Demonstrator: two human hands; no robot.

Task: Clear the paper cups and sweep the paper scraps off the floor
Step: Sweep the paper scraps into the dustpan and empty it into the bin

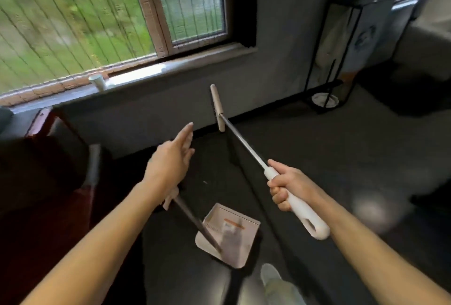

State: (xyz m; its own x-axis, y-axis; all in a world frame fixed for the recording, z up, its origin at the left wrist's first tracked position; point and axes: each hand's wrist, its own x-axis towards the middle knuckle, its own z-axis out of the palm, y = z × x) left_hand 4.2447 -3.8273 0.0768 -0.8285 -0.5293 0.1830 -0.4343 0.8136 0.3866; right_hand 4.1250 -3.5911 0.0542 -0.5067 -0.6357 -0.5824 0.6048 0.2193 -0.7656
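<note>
Both hands matter: our right hand (pixel 290 187) grips the broom (pixel 241 143), our left hand (pixel 170 160) hovers spread, empty, above the dustpan (pixel 241 258); we should steady its handle before sweeping.

The dark grey floor (pixel 317 158) fills the lower frame. A white dustpan (pixel 229 238) rests on it at lower centre, with something pale and blurred inside. A small pale speck (pixel 205 182) lies above the dustpan. At upper right a black wire stand (pixel 327 102) stands against the wall. On the windowsill (pixel 151 70) at upper left stands a white paper cup (pixel 97 81).
</note>
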